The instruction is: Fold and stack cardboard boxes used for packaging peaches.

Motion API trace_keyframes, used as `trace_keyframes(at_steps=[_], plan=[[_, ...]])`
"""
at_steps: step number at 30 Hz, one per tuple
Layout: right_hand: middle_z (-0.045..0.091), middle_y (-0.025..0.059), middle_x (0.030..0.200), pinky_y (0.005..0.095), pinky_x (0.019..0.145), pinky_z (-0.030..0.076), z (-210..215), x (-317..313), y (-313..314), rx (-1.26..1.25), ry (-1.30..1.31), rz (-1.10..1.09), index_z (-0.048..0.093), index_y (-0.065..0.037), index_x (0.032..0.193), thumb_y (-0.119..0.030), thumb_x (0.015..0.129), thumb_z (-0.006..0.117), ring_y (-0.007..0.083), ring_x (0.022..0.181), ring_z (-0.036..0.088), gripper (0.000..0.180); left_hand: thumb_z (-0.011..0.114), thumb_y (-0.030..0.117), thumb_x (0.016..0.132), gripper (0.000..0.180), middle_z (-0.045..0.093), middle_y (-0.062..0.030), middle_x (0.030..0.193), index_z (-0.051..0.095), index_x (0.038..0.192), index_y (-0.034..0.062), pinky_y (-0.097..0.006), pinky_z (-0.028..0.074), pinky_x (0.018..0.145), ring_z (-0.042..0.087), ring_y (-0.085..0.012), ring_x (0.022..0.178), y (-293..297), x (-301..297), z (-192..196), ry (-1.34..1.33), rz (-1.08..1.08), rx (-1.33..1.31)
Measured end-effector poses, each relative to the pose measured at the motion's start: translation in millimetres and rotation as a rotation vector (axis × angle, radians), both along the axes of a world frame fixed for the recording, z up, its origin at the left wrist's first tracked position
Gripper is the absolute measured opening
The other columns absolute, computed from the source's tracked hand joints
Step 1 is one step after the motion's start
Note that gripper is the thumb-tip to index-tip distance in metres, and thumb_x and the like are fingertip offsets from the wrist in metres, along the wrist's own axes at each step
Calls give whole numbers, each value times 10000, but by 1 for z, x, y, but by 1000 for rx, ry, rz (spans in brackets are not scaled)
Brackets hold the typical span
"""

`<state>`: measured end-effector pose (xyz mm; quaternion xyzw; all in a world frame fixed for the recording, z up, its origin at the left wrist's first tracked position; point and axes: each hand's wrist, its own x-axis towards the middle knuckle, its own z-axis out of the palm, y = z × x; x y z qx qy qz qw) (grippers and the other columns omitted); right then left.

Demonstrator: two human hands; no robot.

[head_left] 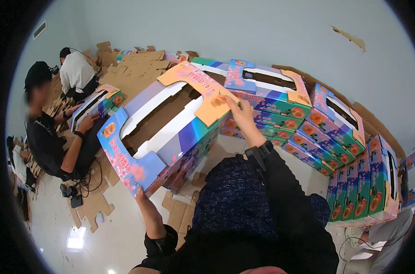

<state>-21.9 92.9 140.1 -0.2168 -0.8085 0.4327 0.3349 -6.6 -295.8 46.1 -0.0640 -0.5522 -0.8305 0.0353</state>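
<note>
A printed cardboard fruit box [175,132] is in front of me, its top slot open between an orange end flap and a blue one. My left hand [146,205] grips its near left corner, thumb up and the other fingers hidden below. My right hand [242,116] holds the far right corner by the orange flap, thumb or finger pressed on the edge. More printed cardboard shows directly beneath the box; I cannot tell whether the box rests on it or is lifted.
Stacked matching boxes [267,96] stand along the wall, with more [337,123] to the right and a row [367,187] on edge. At left, a seated person [47,132] handles another box [98,105]. Flat cardboard [139,68] and cables [91,182] cover parts of the floor.
</note>
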Motion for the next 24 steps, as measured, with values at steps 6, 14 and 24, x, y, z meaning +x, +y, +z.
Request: trace_keyframes(at_steps=[6, 14, 24], plan=[[526, 210, 1169, 438, 974, 388, -29, -46, 4, 164, 211, 146, 545, -41, 1239, -371, 846, 659, 351, 1150, 480, 525, 500, 381, 931, 569, 477, -106, 1337, 400, 1353, 12, -359, 226, 1088, 393, -207, 1281, 24, -6, 3, -134, -150, 42], [167, 150, 1511, 395, 926, 498, -42, 7, -34, 225, 73, 412, 316, -140, 1450, -264, 845, 695, 333, 1333, 345, 724, 469, 278, 963, 589, 366, -153, 1433, 252, 1439, 8, -387, 263, 1106, 380, -249, 1318, 64, -18, 6, -105, 128, 55], [465, 132, 1339, 303, 792, 500, -100, 156, -3, 52, -19, 267, 475, -97, 1327, -79, 818, 648, 240, 1102, 543, 537, 451, 271, 955, 738, 42, -172, 1555, 11, 1491, 16, -417, 34, 1159, 44, -272, 1443, 75, 3, 25, 214, 341, -488]])
